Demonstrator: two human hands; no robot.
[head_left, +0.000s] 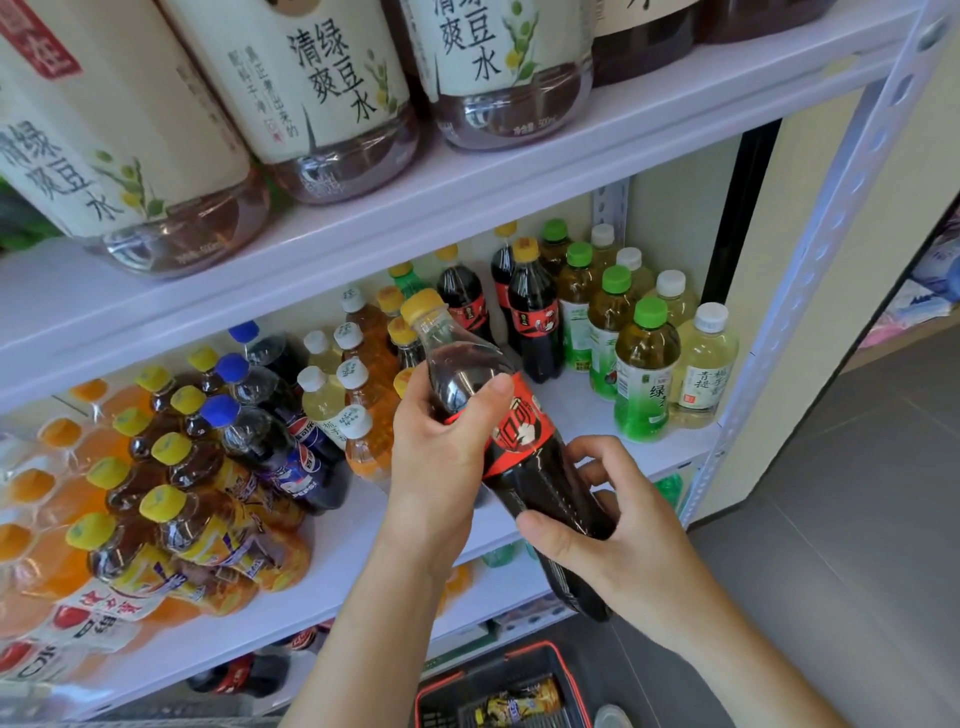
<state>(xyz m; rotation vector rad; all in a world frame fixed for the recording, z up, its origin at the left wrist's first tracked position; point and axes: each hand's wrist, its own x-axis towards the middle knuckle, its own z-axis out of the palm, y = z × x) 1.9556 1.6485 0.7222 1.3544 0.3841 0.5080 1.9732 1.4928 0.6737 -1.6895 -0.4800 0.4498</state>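
The left hand (441, 452) clasps the cola bottle (514, 431) at its shoulder and the right hand (623, 535) curls round its lower body. The bottle hangs tilted just in front of the middle shelf (363, 545). To stand it there cleanly, bring it upright first, then set it on the shelf's bare patch before the shelved colas (532, 322).

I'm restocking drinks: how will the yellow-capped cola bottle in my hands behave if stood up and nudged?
The cola bottle looks full to the shoulder, so probably heavy for its size. Tall and narrow, it may tip if nudged on the shelf. Its round, smooth plastic would likely roll if laid flat.
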